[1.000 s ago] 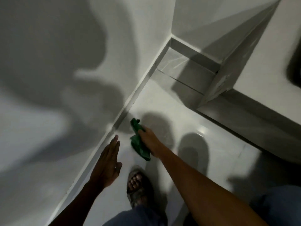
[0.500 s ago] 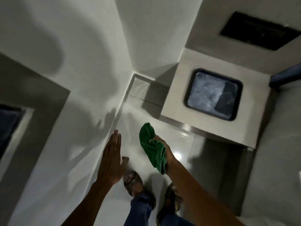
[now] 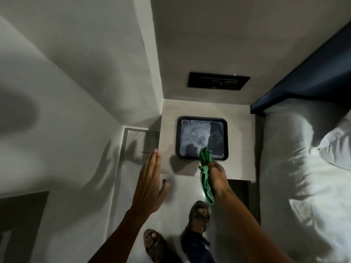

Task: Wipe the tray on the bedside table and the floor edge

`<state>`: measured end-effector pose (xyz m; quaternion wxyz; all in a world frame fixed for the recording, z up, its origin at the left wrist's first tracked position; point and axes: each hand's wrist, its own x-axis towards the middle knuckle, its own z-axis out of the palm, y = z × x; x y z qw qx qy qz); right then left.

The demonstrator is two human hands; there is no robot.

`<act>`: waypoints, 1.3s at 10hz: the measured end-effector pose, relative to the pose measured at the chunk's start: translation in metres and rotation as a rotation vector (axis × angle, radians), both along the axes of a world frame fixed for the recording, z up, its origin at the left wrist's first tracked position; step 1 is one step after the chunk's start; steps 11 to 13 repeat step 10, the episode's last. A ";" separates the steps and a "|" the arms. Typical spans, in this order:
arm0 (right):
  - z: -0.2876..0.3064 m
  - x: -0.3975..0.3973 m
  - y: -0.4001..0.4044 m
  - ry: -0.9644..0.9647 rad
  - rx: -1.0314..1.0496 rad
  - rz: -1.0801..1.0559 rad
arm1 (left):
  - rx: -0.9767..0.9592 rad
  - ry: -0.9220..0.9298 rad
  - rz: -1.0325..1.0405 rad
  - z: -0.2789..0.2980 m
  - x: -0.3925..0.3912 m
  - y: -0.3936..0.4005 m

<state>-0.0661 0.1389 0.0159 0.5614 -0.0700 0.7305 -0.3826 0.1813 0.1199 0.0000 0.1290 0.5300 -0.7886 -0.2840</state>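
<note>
A: The right hand point(image 3: 216, 177) has risen from the floor, clamped on the green cloth point(image 3: 206, 175).
B: Tray point(image 3: 182, 154) sits on the bedside table point(image 3: 239, 149), just ahead; left hand point(image 3: 150, 186) spread flat, empty

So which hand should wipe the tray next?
The right hand. It already holds the green cloth, whose top end overlaps the black tray's near edge. The left hand is open and empty, off to the tray's left.
</note>
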 end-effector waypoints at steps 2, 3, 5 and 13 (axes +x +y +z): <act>-0.021 -0.058 -0.049 0.453 -0.103 0.205 | 0.030 0.007 -0.081 -0.029 -0.069 -0.047; -0.045 -0.079 -0.081 0.638 -0.148 0.453 | -0.028 -0.020 -0.110 -0.048 -0.104 -0.078; -0.118 -0.093 -0.099 0.960 -0.113 0.854 | -0.030 -0.109 -0.199 -0.097 -0.145 -0.118; -0.102 -0.095 -0.086 1.011 -0.170 0.905 | -0.192 -0.159 -0.255 -0.093 -0.141 -0.120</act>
